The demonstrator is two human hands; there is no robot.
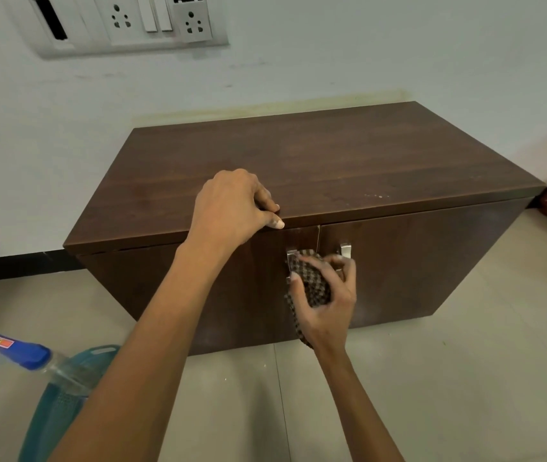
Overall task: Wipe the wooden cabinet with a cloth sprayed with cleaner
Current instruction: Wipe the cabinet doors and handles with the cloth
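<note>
While the right hand [327, 308] grips it, cloth [314, 288] hangs vertically against cabinet [399, 271].

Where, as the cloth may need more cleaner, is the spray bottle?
Head view, lower left: the spray bottle sits against a teal basket, nearer the camera than the cabinet.

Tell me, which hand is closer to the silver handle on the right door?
Right. The right hand, gripping the checked cloth, is just below that handle; the left hand holds the top edge of the cabinet, further off to the left.
</note>
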